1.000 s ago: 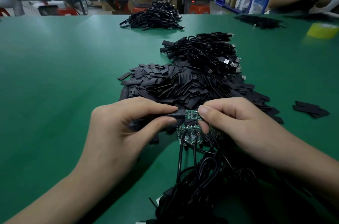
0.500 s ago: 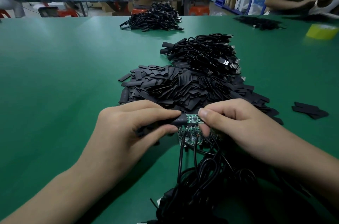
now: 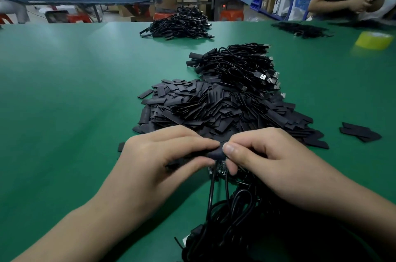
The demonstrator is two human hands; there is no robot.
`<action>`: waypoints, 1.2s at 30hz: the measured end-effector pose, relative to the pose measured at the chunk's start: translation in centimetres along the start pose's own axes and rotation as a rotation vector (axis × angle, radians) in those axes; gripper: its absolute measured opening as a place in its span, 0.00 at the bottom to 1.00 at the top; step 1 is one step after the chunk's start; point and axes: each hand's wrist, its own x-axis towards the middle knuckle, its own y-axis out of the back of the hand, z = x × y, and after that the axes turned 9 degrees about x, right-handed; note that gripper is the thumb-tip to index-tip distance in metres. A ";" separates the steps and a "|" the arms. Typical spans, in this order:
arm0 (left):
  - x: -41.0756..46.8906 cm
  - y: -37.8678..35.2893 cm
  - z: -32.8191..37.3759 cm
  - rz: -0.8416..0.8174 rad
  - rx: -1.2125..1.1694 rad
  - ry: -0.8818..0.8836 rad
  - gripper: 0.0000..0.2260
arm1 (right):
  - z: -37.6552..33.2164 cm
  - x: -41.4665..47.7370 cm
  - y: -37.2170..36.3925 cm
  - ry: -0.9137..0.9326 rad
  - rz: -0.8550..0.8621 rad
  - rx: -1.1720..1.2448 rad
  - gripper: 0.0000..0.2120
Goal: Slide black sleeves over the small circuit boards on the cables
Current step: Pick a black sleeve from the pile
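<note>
While both hands (image 3: pixel 158 163) (image 3: pixel 270 165) pinch the black sleeve (image 3: pixel 215 154), fingers (image 3: pixel 199 144) hide its ends.

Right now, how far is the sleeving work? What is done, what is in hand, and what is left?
Done: the cable pile behind the loose sleeves shows sleeved ends. In hand: left hand and right hand both pinch one black sleeve; no bare board shows between them. Left: uncovered boards and the cable bundle below.
</note>
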 end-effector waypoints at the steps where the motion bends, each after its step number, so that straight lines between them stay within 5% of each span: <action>1: 0.0 0.0 0.0 0.014 0.003 -0.002 0.09 | 0.0 0.0 -0.1 0.005 0.005 0.014 0.16; 7: 0.1 -0.2 -0.1 0.100 -0.112 0.136 0.09 | 0.3 0.1 0.1 0.190 0.196 0.077 0.01; 17: 0.0 -0.3 0.2 0.097 -0.167 0.133 0.09 | 0.4 -0.2 -0.1 0.380 0.291 -0.099 0.02; 36: 0.2 0.2 0.6 0.175 -0.007 -0.008 0.08 | -0.6 -0.1 0.1 0.047 0.208 0.360 0.05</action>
